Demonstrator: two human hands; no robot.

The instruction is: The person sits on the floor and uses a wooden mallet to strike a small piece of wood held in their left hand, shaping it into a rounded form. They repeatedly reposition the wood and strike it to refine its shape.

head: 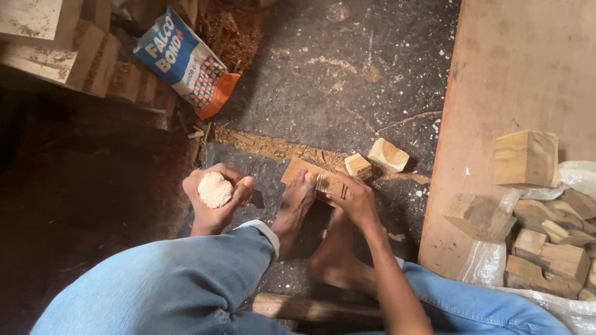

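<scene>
Beyond the right hand [354, 197], a flat wooden piece [305, 175] lies on the floor, pinned under a bare foot [298, 201]; fingers pinch a small ridged block [329, 184]. Left hand [214, 198] cups a sawdust ball [215, 189]. Firm foot pressure looks wise.

The right hand [355, 200] covers part of the small ridged wooden piece [328, 184]; the pale wooden blocks in clear plastic [552, 248] run off the right edge; the dark left floor [68, 205] is unreadable.
</scene>
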